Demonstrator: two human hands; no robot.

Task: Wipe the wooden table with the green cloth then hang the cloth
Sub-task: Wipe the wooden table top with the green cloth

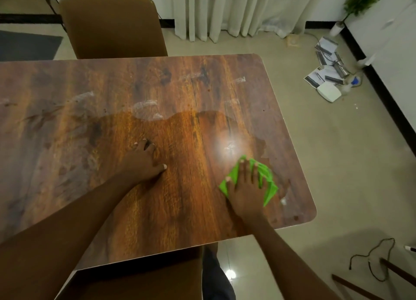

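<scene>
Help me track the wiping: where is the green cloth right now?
In the head view, the green cloth lies near the right end of the wooden table, under the right hand, with the left hand resting on wood to its left.

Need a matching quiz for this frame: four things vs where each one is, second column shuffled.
1. green cloth
2. left hand
3. brown chair
4. papers

A. on the floor, right of the table
B. under the right hand
C. at the table's far edge
D. flat on bare wood

Pairs: 1-B, 2-D, 3-C, 4-A
</scene>
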